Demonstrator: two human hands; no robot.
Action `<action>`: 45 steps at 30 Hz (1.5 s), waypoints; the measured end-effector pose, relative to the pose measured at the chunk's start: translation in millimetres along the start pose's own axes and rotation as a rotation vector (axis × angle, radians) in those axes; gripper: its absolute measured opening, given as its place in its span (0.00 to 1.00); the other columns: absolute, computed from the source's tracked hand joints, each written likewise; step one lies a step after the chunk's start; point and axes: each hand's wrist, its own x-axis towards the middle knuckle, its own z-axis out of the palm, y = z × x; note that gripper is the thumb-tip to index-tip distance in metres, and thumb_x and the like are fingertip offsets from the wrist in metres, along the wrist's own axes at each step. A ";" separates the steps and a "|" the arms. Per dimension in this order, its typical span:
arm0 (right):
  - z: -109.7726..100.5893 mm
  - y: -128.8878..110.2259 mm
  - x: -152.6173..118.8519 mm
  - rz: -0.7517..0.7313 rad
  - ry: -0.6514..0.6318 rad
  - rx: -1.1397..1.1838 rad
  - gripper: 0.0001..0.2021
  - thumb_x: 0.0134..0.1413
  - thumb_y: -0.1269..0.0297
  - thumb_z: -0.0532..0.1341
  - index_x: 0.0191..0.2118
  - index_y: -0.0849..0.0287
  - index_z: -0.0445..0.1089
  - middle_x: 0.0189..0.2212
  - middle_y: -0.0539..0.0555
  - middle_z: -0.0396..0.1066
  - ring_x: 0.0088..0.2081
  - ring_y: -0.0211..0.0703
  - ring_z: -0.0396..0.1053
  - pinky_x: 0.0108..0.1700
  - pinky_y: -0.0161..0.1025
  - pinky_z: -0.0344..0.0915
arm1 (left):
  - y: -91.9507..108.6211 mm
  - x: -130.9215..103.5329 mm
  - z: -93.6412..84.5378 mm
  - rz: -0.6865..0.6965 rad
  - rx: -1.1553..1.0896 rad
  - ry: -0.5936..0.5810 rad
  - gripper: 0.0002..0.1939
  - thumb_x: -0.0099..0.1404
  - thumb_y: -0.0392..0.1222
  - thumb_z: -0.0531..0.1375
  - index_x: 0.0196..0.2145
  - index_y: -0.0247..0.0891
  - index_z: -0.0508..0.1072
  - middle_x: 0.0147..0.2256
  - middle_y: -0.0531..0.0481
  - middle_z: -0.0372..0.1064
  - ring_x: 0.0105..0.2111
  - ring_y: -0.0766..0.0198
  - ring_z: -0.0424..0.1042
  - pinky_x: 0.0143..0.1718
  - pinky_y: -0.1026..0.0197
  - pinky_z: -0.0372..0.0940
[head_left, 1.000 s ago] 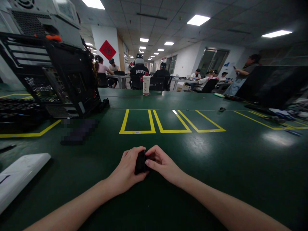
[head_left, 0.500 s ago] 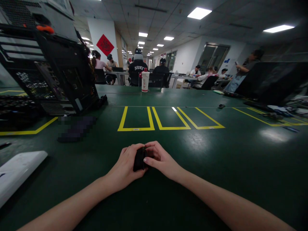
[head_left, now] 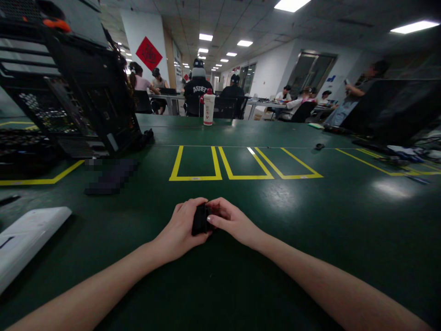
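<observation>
A small black box-shaped object [head_left: 200,219] is held between my two hands, low over the green table [head_left: 206,294]. My left hand [head_left: 181,227] wraps round its left side, thumb at the near edge and fingers over the far edge. From the right, my right hand [head_left: 236,223] closes on it, with the thumb tip against its right side and the fingers curled behind. Part of the object is covered by the fingers, and its exact kind cannot be made out.
Yellow tape outlines [head_left: 195,178] lie beyond my hands. An open computer case [head_left: 86,105] stands at left, near a white device [head_left: 31,234]. A paper cup [head_left: 208,110] is farther back. A dark monitor [head_left: 392,110] stands at right. Several people sit in the background.
The view has tipped slightly, so the table and background sit a little higher in the picture. Both hands keep nearly the same grip on the black object.
</observation>
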 end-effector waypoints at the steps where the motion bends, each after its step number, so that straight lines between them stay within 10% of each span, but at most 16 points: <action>1: -0.9 -0.8 -0.3 -0.008 -0.024 0.006 0.13 0.49 0.65 0.60 0.41 0.57 0.59 0.40 0.52 0.62 0.45 0.42 0.63 0.46 0.45 0.62 | -0.3 -0.1 0.0 -0.001 0.001 -0.003 0.27 0.56 0.40 0.58 0.51 0.43 0.49 0.48 0.45 0.56 0.47 0.52 0.59 0.46 0.45 0.58; 45: 6.4 -8.7 -8.1 -0.004 0.004 -0.070 0.12 0.50 0.66 0.58 0.42 0.56 0.58 0.42 0.52 0.60 0.46 0.43 0.62 0.45 0.45 0.63 | 0.6 -1.9 -1.9 -0.001 0.000 -0.008 0.28 0.56 0.40 0.58 0.51 0.43 0.49 0.49 0.45 0.55 0.48 0.53 0.59 0.46 0.48 0.59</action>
